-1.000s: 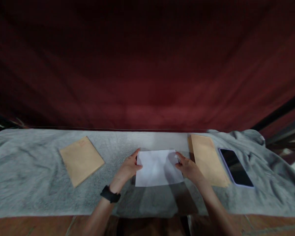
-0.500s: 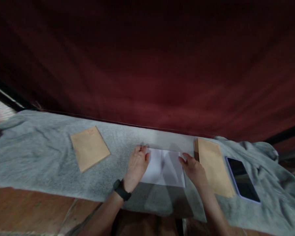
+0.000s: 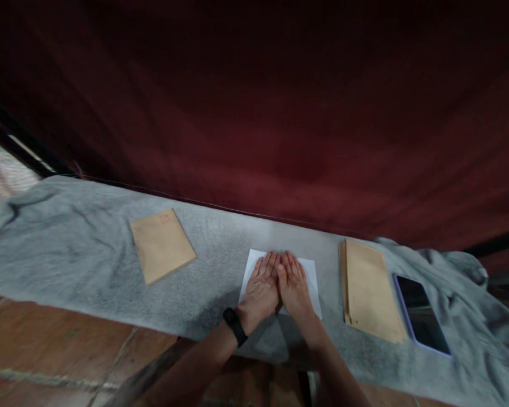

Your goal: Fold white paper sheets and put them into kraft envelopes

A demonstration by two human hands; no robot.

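A white sheet of paper (image 3: 311,277) lies on the grey cloth (image 3: 68,243) in front of me. My left hand (image 3: 262,288), with a black band on its wrist, lies flat on the paper's middle with its fingers stretched out. My right hand (image 3: 294,285) lies flat right beside it, the two hands touching side by side. Neither hand grips anything; both press down on the sheet, hiding most of it.
A single brown envelope (image 3: 162,245) lies to the left on the cloth. A stack of brown envelopes (image 3: 367,288) sits to the right, with a dark-screened phone (image 3: 422,314) beyond it. A dark red curtain (image 3: 254,113) hangs behind. Reddish floor tiles (image 3: 46,350) show below the cloth's near edge.
My hands have moved from the paper's left and right edges to its middle and now lie flat side by side. The view has swung left and tilted.
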